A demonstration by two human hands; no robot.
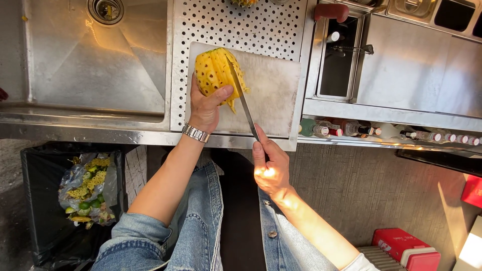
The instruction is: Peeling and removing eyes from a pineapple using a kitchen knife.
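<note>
pineapple [216, 73]: yellow, dotted with brown eyes | cutting board [273, 95]: pale grey-white | bench [251, 22]: silver steel, perforated with round holes | jacket [196, 226]: blue denim | watch [195, 133]: silver | bin [45, 200]: black | box [406, 248]: red and white

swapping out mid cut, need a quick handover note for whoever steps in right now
Left hand: grips the peeled pineapple, steadying it on the white cutting board.
Right hand: holds the knife by its handle, blade set lengthwise into the pineapple.
Board sits on the perforated steel drainer, sink to its left.
Done: skin is off; peel scraps lie in the bin below the counter.
Left: the current cut is only partway through, the fruit still in one piece; no cut pieces on the board yet.
</note>
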